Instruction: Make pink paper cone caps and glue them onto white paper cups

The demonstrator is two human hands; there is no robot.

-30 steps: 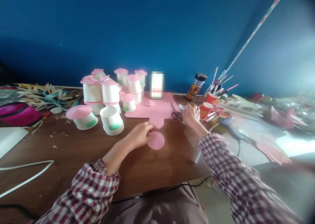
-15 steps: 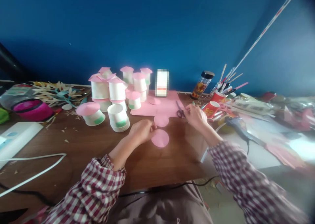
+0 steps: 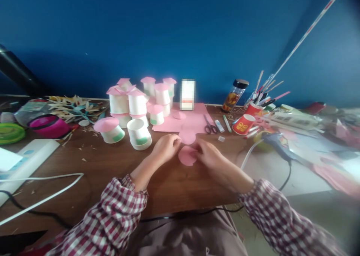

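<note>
My right hand (image 3: 209, 153) is closed on the right edge of a pink paper circle (image 3: 187, 156) over the brown tabletop. My left hand (image 3: 167, 145) has its fingers pinched together to the left of the two circles. Whatever it may hold is hidden. A second pink circle (image 3: 188, 137) lies just beyond, overlapping the large pink sheet (image 3: 194, 117). Black-handled scissors (image 3: 210, 128) rest on the sheet's right side. To the left stand an uncovered white paper cup stack (image 3: 137, 136) and a cup with a pink paper cone top (image 3: 109, 130).
Several white cups with pink roofs (image 3: 137, 102) stand at the back. On the right are a small white stick (image 3: 219, 126), a red cup (image 3: 244, 125), a jar (image 3: 234, 95) and a glue gun (image 3: 278, 145). A power strip (image 3: 36, 162) and cable lie left.
My right hand has moved left and nearer from beside the scissors to the nearer pink circle, uncovering a small white stick and a green one. The view has turned slightly left.
</note>
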